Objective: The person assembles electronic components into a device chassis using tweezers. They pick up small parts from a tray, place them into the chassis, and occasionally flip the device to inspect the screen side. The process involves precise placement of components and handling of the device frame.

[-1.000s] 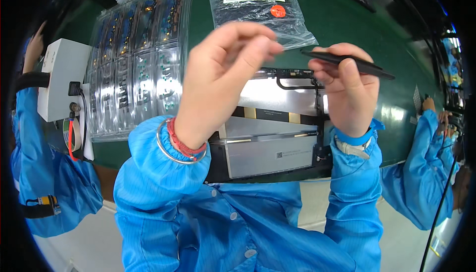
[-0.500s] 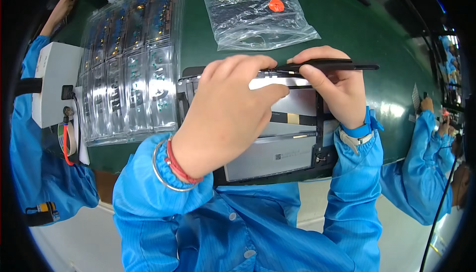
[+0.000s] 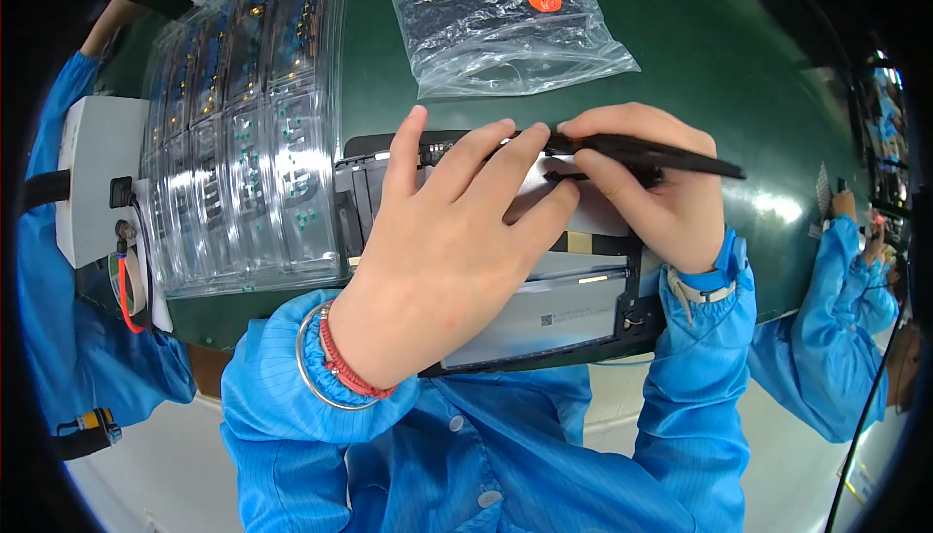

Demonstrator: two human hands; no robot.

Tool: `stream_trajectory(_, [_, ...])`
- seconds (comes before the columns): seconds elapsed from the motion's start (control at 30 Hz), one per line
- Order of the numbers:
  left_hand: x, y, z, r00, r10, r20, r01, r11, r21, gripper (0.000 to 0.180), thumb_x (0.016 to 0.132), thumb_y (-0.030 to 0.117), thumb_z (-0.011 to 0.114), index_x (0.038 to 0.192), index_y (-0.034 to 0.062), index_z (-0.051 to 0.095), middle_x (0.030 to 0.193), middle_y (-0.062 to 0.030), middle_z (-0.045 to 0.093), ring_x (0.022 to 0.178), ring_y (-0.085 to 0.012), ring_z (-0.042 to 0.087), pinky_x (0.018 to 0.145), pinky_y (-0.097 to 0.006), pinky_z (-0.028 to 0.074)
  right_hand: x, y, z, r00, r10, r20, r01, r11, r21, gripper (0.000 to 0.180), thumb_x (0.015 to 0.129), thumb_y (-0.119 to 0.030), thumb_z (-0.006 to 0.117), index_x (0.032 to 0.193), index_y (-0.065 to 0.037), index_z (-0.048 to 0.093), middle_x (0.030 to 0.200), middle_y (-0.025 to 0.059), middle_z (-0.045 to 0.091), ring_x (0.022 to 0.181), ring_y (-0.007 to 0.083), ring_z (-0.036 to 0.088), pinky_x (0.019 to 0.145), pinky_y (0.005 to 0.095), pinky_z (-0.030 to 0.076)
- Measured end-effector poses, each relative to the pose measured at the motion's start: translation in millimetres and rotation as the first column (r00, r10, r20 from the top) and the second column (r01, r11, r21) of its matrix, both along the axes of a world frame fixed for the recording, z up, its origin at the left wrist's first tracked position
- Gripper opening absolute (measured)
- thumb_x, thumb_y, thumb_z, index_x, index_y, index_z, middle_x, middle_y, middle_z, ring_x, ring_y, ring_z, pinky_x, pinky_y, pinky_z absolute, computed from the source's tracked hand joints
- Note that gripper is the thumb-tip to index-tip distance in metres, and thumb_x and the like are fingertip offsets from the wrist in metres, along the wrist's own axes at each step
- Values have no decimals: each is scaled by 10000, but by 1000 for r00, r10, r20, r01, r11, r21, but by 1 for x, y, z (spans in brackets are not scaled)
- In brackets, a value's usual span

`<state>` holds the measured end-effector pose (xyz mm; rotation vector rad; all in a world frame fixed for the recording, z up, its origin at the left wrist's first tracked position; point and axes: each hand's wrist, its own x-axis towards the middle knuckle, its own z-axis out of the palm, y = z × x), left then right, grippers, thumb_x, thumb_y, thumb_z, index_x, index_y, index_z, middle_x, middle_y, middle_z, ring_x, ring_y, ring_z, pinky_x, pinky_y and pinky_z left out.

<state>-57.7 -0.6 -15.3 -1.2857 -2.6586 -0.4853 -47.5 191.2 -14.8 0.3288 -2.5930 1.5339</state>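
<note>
Spread fingers of my left hand point(image 3: 442, 251) lie over the opened flat device point(image 3: 569, 305), gripping nothing, seemingly to steady it on the green table point(image 3: 705, 67) before me. Thumb and forefinger of my right hand point(image 3: 680, 205) pinch a slim black tool point(image 3: 671, 155), slanted, probably to bring its tip precisely near the device's upper edge.

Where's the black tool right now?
In the head view, right of centre: the black tool is in the right hand, over the far edge of the opened device, beside the left hand.
</note>
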Motion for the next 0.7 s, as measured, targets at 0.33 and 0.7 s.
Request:
stream_trajectory(0.33, [3,2,2,997,54,63,-55,998,15,334,700,109,642,1017,212,633,1260,-112,460,1179,-259,423,970,-590,227,1,2,1,998,-25,50,28,998,-55,156,748,-40,627,901,-13,639,869,90,636,755,159,602,664,253,482])
stream_trajectory(0.7, [3,1,4,993,52,109,-54,998,12,318,723,130,638,1029,214,620,1270,-120,452,1192,-272,413,971,-596,216,-1,1,-3,1000,-10,20,11,1000,-26,165,742,-27,631,906,-10,640,869,112,640,758,194,618,691,267,494])
